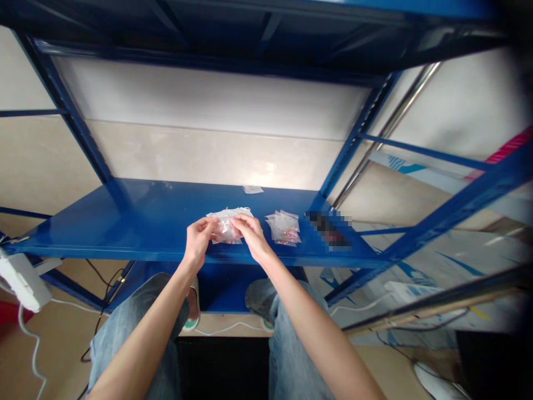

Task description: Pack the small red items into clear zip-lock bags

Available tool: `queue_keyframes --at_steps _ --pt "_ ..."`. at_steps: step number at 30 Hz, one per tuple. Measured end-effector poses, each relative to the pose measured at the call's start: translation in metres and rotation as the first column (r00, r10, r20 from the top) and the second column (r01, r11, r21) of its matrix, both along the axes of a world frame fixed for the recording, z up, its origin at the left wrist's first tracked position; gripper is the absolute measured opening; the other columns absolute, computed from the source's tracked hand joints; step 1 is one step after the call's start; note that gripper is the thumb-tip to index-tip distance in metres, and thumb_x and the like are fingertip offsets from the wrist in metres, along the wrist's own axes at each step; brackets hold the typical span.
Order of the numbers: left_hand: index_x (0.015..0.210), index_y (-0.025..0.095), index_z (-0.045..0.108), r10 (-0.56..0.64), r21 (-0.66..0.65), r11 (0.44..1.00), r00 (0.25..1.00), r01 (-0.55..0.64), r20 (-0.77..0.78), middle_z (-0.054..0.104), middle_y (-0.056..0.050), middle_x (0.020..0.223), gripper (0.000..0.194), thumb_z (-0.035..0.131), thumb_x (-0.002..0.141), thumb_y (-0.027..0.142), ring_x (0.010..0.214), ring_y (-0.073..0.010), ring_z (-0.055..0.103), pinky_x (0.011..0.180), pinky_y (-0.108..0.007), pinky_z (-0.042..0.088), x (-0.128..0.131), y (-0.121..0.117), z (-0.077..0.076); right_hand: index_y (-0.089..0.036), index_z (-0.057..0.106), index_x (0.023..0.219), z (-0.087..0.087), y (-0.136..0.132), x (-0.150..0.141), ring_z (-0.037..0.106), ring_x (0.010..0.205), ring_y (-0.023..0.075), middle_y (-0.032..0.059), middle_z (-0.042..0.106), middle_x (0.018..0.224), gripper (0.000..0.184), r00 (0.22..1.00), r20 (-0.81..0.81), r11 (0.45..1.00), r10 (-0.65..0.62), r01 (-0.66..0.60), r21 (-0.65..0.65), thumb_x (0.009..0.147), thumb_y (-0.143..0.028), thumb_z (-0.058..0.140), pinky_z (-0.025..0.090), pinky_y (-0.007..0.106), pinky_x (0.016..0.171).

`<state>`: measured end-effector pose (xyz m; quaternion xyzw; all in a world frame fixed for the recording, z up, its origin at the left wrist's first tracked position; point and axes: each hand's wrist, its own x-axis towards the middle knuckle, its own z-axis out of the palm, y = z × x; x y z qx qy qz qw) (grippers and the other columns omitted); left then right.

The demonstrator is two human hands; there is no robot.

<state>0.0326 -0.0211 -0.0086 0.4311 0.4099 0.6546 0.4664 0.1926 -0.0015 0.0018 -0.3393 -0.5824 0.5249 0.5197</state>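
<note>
Between my hands is a small clear plastic bag (225,225), with something pinkish showing near its lower edge. My left hand (200,236) pinches its left side, fingers closed. On the other side, my right hand (250,229) grips the right edge between thumb and fingers. Under and behind the bag lies a white sheet or bag (233,212), partly covered by the hands. Just right of my right hand sits a pile of small clear bags (284,226) with pink and orange bits inside.
The blue metal shelf (145,216) carries all this, with another shelf (250,39) overhead. A small clear packet (252,189) lies at the back. A blurred-out dark object (328,229) rests at the right. A white power strip (27,280) hangs at the left edge.
</note>
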Motion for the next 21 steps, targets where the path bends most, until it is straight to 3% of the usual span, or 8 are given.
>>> queue_keyframes --at_steps 6,11,16,21 --pt "0.078 0.014 0.071 0.01 0.032 0.999 1.0 -0.01 0.002 0.069 -0.004 0.065 0.036 0.082 0.072 0.047 0.056 -0.014 0.06 0.05 -0.023 0.043 0.0 0.0 -0.002 -0.022 0.059 0.065 0.003 -0.001 -0.001 0.047 0.058 0.0147 -0.0005 0.054 0.059 0.036 0.997 0.068 0.999 -0.026 0.023 0.045 0.08 -0.052 0.07 0.037 0.029 0.058" --pt "0.071 0.015 0.068 0.096 0.039 0.995 0.995 -0.095 -0.028 0.065 -0.001 0.061 0.032 0.08 0.073 0.044 0.05 -0.0103 0.049 0.051 -0.023 0.035 -0.005 0.002 -0.004 -0.022 0.055 0.06 0.002 0.0 -0.009 0.048 0.06 0.015 -0.0004 0.054 0.06 0.035 0.996 0.088 0.997 -0.024 0.017 0.072 0.081 -0.047 0.068 0.038 0.029 0.059" --pt "0.073 0.016 0.067 0.113 0.118 0.988 0.981 -0.095 -0.157 0.065 -0.001 0.06 0.031 0.074 0.081 0.045 0.055 -0.0128 0.054 0.057 -0.024 0.039 -0.006 0.0 -0.003 -0.022 0.056 0.065 0.001 0.0 -0.02 0.05 0.062 0.0152 -0.0012 0.054 0.062 0.03 0.997 0.046 0.997 -0.054 0.052 0.058 0.08 -0.045 0.068 0.041 0.028 0.061" --pt "0.081 0.016 0.071 0.027 0.126 0.992 0.993 -0.012 -0.118 0.072 -0.005 0.074 0.033 0.074 0.081 0.049 0.065 -0.0166 0.064 0.062 -0.025 0.046 0.0 -0.003 0.002 -0.022 0.061 0.075 0.004 -0.003 -0.023 0.057 0.072 0.0182 0.0008 0.06 0.072 0.031 1.0 0.011 0.999 -0.023 0.023 0.035 0.079 -0.051 0.071 0.047 0.03 0.068"
